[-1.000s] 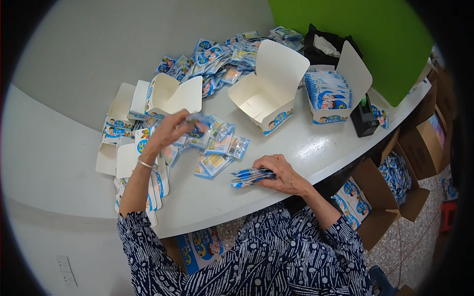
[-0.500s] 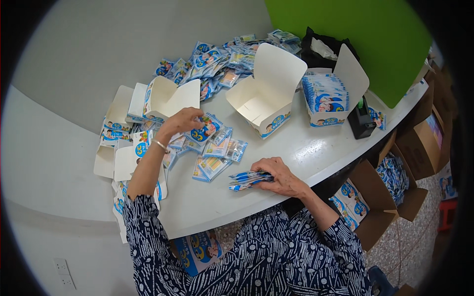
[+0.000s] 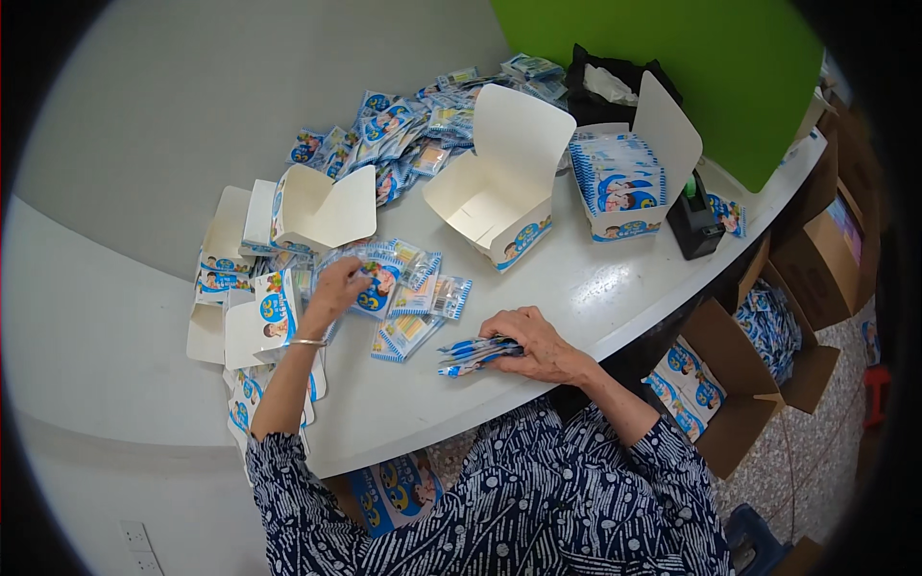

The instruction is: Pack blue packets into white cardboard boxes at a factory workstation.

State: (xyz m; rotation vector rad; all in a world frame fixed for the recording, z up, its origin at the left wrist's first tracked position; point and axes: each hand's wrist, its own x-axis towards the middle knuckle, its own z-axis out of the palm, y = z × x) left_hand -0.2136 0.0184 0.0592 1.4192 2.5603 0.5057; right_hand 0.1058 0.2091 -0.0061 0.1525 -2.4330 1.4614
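Note:
My right hand [image 3: 540,346] is closed round a small stack of blue-and-white sachets [image 3: 475,353] by the near edge of the white table. Its thumb lies below the stack and the fingers above. My left hand [image 3: 338,290], with a bangle at the wrist, pinches the edge of a sachet [image 3: 382,276] among loose ones left of centre. Beside that sachet, more loose sachets [image 3: 411,328] lie flat, some showing clear backs. An open white carton [image 3: 495,206] with nothing visible inside stands beyond my hands. To its right, another carton [image 3: 629,230] holds a tight row of sachets.
A large heap of sachets [image 3: 389,134] lies along the wall. Several white cartons [image 3: 322,206] crowd the table's left end. A black tape dispenser [image 3: 693,226] stands near the right edge, by a green partition [image 3: 672,77]. Brown boxes [image 3: 740,422] with sachets and flattened cartons sit at lower right.
My left hand has come nearer and to the left, and the pinched sachet has shifted the same way. My right hand keeps its stack in about the same place. The view has shifted slightly.

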